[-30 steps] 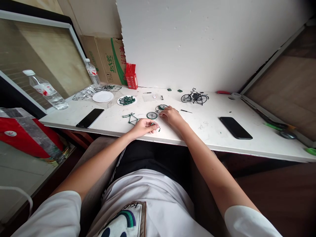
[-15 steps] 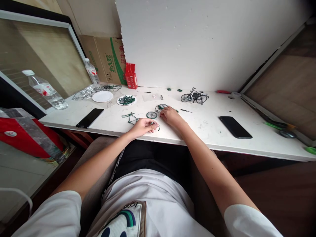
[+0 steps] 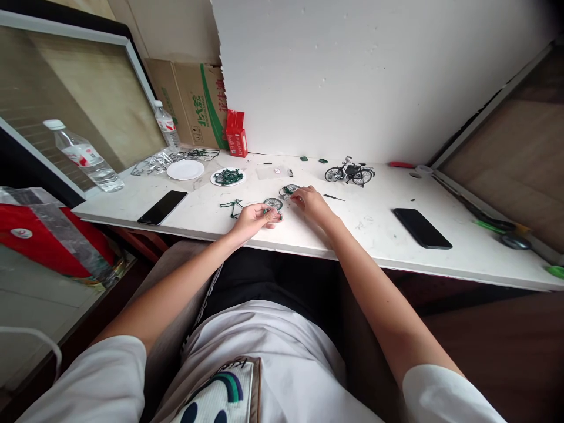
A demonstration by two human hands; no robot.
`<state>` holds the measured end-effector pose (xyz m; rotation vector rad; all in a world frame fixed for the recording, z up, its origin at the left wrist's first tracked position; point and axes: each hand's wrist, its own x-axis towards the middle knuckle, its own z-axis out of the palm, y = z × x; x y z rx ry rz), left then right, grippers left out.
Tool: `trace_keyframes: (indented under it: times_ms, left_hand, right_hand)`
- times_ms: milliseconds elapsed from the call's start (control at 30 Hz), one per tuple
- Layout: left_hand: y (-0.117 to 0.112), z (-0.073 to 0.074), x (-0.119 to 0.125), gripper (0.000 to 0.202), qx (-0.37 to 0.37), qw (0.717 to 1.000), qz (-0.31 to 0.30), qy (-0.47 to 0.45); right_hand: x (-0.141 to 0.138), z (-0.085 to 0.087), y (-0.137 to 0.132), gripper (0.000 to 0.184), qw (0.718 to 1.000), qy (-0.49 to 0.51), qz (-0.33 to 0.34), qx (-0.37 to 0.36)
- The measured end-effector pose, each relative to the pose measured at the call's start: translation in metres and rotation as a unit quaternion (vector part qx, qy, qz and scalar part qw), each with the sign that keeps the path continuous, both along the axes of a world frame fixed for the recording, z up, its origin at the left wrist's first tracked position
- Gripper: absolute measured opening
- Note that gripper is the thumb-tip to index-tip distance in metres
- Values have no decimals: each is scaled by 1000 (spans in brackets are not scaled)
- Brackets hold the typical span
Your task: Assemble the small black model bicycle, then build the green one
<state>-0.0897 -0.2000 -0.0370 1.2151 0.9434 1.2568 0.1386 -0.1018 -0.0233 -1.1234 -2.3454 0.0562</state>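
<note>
Near the table's front edge, my left hand (image 3: pixel 258 220) pinches a small dark green model part (image 3: pixel 280 217), mostly hidden by the fingers. My right hand (image 3: pixel 309 202) is a little farther back, thumb and fingertips pressed together low over the table; whatever sits between them is too small to make out. A spoked toy wheel (image 3: pixel 273 204) lies just behind my left fingers. Behind my right fingertips is a second wheel with green parts (image 3: pixel 289 191), partly covered by the hand. The green toy bicycle frame (image 3: pixel 232 207) lies left of my left hand.
An assembled black model bicycle (image 3: pixel 349 173) stands at the back right, with a thin screwdriver (image 3: pixel 334 197) before it. A plate of green parts (image 3: pixel 228 177) and a white plate (image 3: pixel 185 170) are back left. Phones (image 3: pixel 163 207) (image 3: pixel 422 228) lie on both sides; bottles (image 3: pixel 86 157) stand left.
My left hand has moved slightly away from the front edge with the green part, up against the near wheel. My right hand has shifted slightly right, its fingertips still low over the table.
</note>
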Motion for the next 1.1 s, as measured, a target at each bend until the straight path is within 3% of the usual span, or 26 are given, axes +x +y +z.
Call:
trace_keyframes:
  times_ms: [233,667,867,1100]
  left_hand:
    - [-2,3,1,60,-8,1000,5,-8]
    - [-1,2,3,61,11,999,42,-3]
    - [-1,2,4,60,10,999,33,4]
    - [0,1,3,58,10,999,31,17]
  right_hand:
    - [-4,0,-8,23,1000,-14,22,-15]
    - [-14,1,-6,21,999,-20,-34,-19]
    - [-13,-7,6,19,999,25,-6,-30]
    - [-11,-6,7,15,1000,-12,5,-24]
